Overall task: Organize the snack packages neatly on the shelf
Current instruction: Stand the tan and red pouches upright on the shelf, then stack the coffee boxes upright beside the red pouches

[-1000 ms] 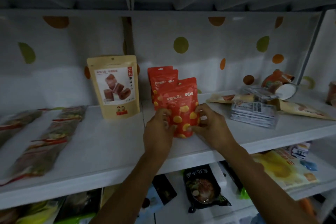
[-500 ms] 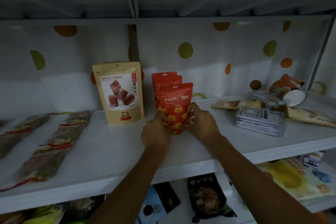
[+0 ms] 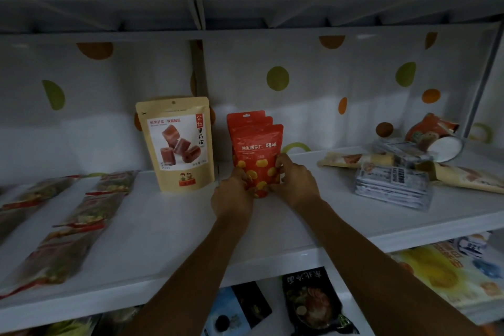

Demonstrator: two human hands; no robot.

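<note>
Foil-glossy in the head view, the front red pouch [image 3: 257, 155] stands upright on the shelf [image 3: 163, 226], beside the tan pouch [image 3: 177, 144]. It is likely light, crinkly and slippery (soft faces, stiffer side seams), so grip low at the edges. The left hand [image 3: 231, 196] and right hand [image 3: 296, 183] flank its lower sides, fingers [image 3: 281, 163] clamped onto it.

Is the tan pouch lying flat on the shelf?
No, the tan pouch stands upright on the shelf, left of the red pouches.

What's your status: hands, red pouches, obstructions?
Left hand and right hand grip front red pouch, upright on shelf. Two matching pouches behind. Tan pouch at left, not touching.
</note>
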